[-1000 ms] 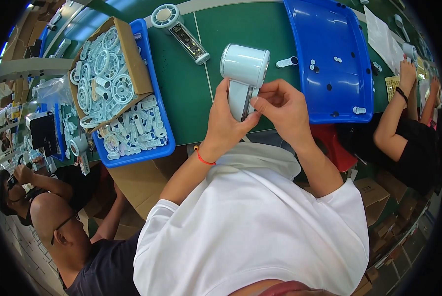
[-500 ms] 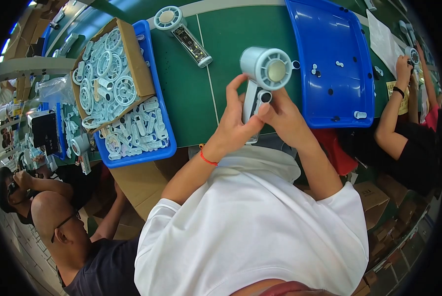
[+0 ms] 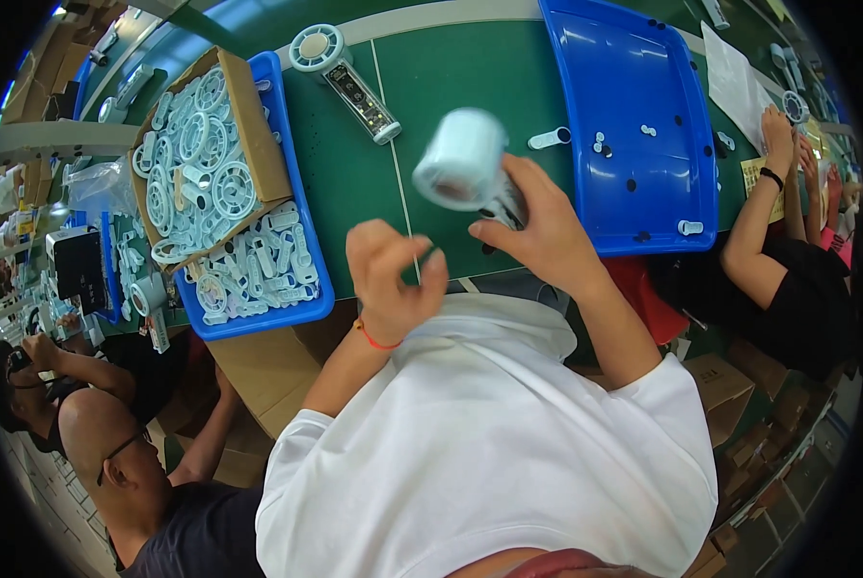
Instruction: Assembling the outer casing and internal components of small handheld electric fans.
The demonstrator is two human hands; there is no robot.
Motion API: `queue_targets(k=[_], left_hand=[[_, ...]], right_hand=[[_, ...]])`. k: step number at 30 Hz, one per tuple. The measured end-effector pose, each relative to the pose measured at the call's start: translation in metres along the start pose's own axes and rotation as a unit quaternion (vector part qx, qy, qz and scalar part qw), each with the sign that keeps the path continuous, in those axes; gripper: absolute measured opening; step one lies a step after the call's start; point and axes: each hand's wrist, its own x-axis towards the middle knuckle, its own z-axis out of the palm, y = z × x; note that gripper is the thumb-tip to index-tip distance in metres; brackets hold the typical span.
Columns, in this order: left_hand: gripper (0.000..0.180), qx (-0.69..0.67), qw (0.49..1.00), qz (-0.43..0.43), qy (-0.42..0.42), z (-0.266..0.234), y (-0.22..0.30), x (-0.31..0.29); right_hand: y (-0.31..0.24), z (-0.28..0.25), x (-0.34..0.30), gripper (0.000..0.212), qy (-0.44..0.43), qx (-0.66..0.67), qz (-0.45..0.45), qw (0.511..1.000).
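Note:
A pale blue handheld fan (image 3: 460, 159), its round head smeared by motion, hangs over the green table. My right hand (image 3: 552, 226) is closed around its handle, thumb along the near side; most of the handle is hidden by the fingers. Left of the fan and apart from it is my left hand (image 3: 393, 279), with fingers curled toward the thumb. A small dark piece (image 3: 432, 252) shows between its fingertips, too blurred to name. Farther off lies another handheld fan (image 3: 354, 91), its handle uncovered with a circuit board inside. A white handle-shaped cover (image 3: 549, 138) rests beside the blue tray.
At left, a cardboard box (image 3: 275, 164) of pale blue fan parts stands in a blue bin (image 3: 301, 310) holding more parts. The blue tray (image 3: 634, 87) at right carries a few small white pieces and black discs. Other people sit on both sides.
My left hand has come off the fan and moved left and nearer to me. My right hand keeps the fan, whose head has turned and shifted left. The white cover now shows fully.

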Motion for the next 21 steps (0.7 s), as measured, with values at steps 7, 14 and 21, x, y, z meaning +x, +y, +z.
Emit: queue_targets(k=[7,14,21], left_hand=[[0.056,0.136,0.937,0.016,-0.322,0.005,0.01,0.048],[0.049,0.197,0.928,0.037,-0.315,0.014,0.001,0.048],[0.05,0.208,0.922,0.093,-0.314,0.018,-0.01,0.045]], right_hand=[[0.01,-0.002,0.007,0.058,-0.02,-0.492,-0.276,0.825],[0.023,-0.006,0.0,0.058,0.041,-0.457,-0.271,0.846],[0.029,-0.005,0.002,0.06,0.05,-0.497,-0.315,0.807]])
